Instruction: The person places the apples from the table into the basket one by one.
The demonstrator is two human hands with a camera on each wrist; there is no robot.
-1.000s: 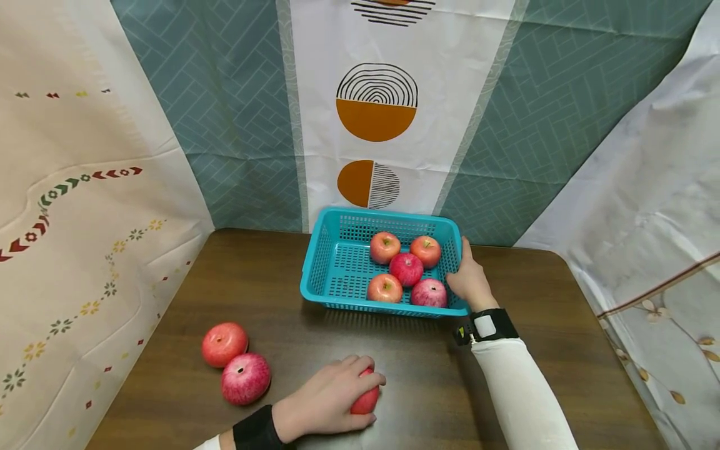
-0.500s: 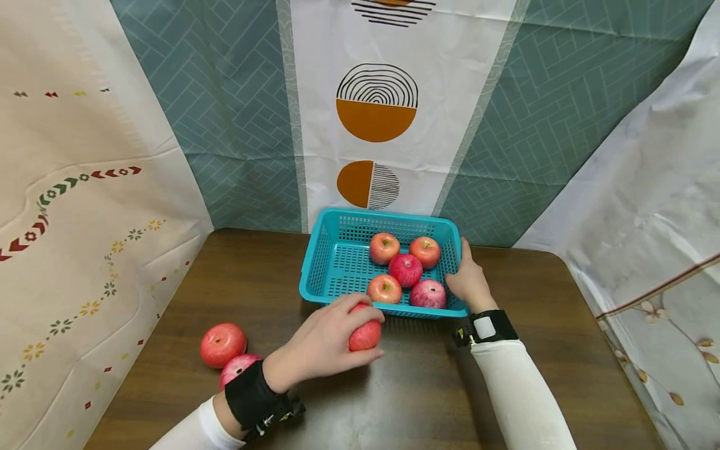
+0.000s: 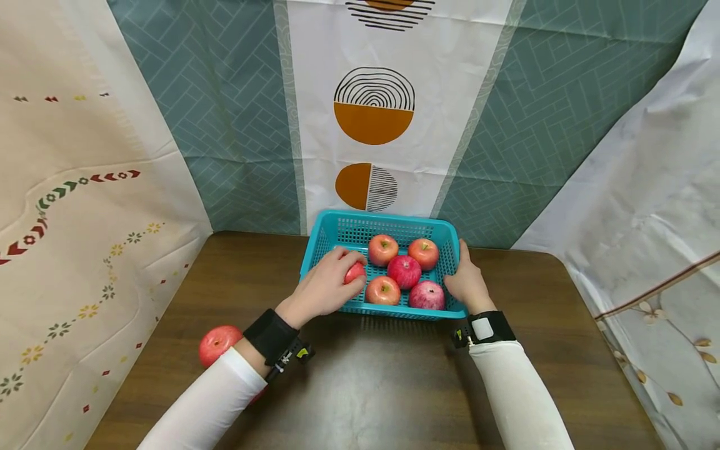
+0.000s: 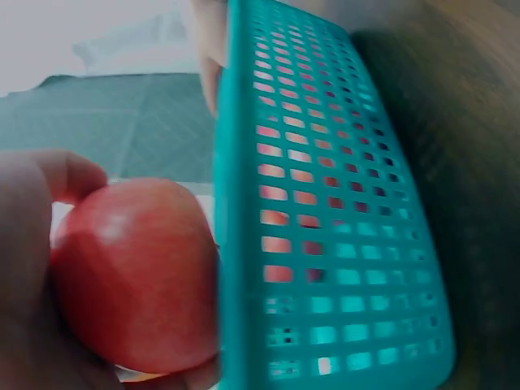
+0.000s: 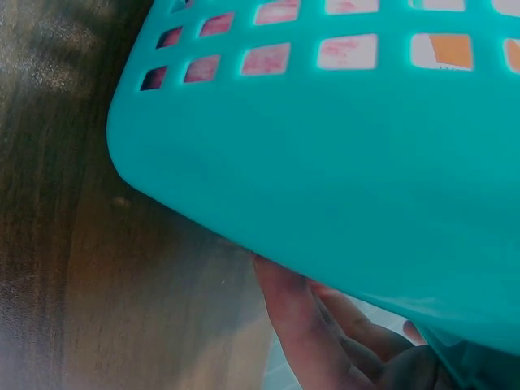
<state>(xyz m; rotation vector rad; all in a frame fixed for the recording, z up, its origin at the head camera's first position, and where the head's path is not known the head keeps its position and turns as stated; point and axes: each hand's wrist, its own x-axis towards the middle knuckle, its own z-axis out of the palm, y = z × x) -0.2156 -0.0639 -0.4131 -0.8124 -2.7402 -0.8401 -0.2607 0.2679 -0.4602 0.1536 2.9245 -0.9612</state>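
My left hand [image 3: 319,289] grips a red apple [image 3: 354,272] over the left half of a turquoise perforated basket [image 3: 388,218]. In the left wrist view that apple [image 4: 138,276] is wrapped by fingers and thumb, right beside the basket's rim [image 4: 234,203]. My right hand [image 3: 469,284] holds the basket's right side, thumb over the inside and fingers along the outside. Inside the basket sit several fruits: red-yellow apples [image 3: 383,291] and darker pink, streaked round fruits [image 3: 427,295], all toward the right.
Another red apple [image 3: 218,345] lies on the brown wooden table [image 3: 382,387] at the left. A pink fruit beside it is almost wholly hidden by my left forearm. A patterned cloth [image 3: 374,112] hangs right behind the basket.
My left hand has lifted the red apple from the table's front and carried it forward over the basket's rim. The right hand has kept its hold on the basket's side.
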